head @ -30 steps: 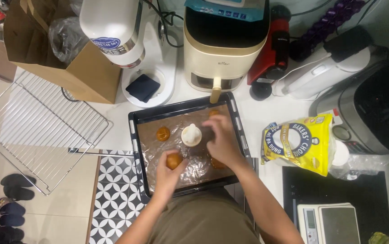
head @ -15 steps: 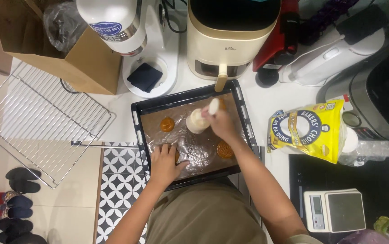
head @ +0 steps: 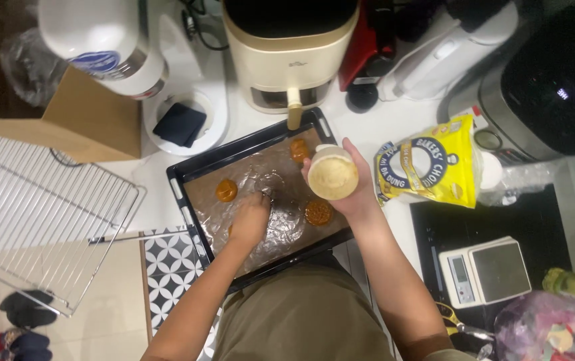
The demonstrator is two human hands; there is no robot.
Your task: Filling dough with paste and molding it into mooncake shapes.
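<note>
So my right hand [head: 351,190] is wrapped around a round cream-coloured mould [head: 332,175], held up over the black baking tray [head: 187,177]. My left hand [head: 250,220] is curled, knuckles down on the tray's lining; can't tell if it's holding anything.

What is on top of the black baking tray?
The black baking tray holds a shiny liner sheet with three golden-brown pastries. The left hand presses on the sheet and hides whatever lies beneath it.
</note>
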